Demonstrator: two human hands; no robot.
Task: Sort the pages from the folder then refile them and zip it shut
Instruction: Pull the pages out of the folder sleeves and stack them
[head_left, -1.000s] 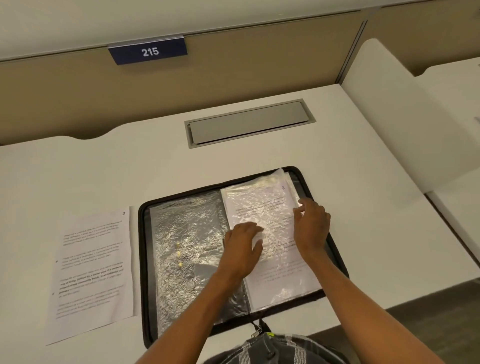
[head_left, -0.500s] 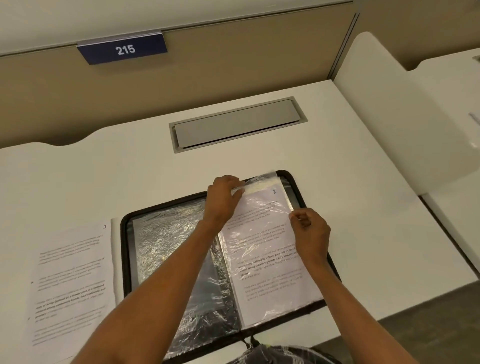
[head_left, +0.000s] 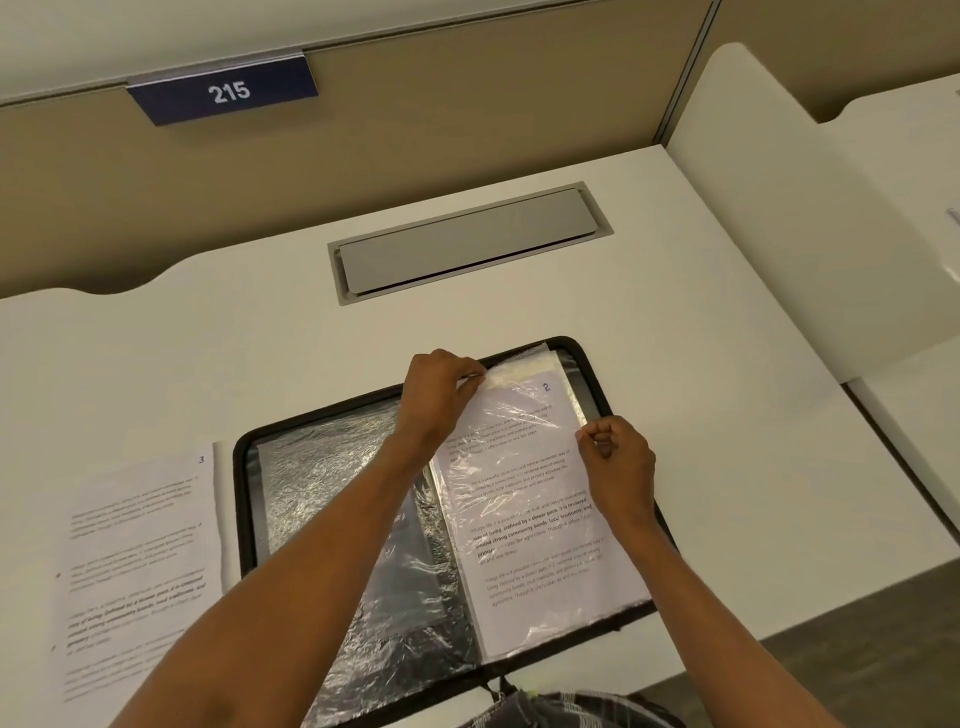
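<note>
**Fingers (head_left: 465, 382) clamped on one clear sleeve (head_left: 519, 370), both hands**

Two hands at work. Left hand (head_left: 441, 400): thumb and fingertips pinched together on the sleeve's top left corner, at the far edge of the folder (head_left: 240, 499). Right hand (head_left: 618, 462): curled tight, thumb and forefinger nipped on the sleeve's right edge. Plastic alone or paper too, impossible to tell.

One folder, black and zip-edged, open flat near the front edge of the tabletop (head_left: 208, 364), with both forearms stretched over it.

Two printed pages in sight:
- Page numbered 2 (head_left: 530, 519), inside the held sleeve on the folder's right half.
- Page numbered 3 (head_left: 140, 561), loose on the tabletop just beside the folder's left edge.

Crinkled clear plastic (head_left: 322, 499) on the folder's left half, over dark lining. Number of sleeves there not countable.

One tabletop, white and smooth. One grey metal hatch (head_left: 467, 241) set flush into it, beyond the folder. Behind, one beige partition (head_left: 363, 156) carrying one dark blue plate (head_left: 223, 93) marked 215. To the right, one white divider panel (head_left: 779, 234) with a rounded top corner, and another white surface past it. Grey floor (head_left: 857, 665) at lower right. Checked fabric (head_left: 561, 709) at the bottom edge, just below the folder's zip pull (head_left: 496, 686).
</note>
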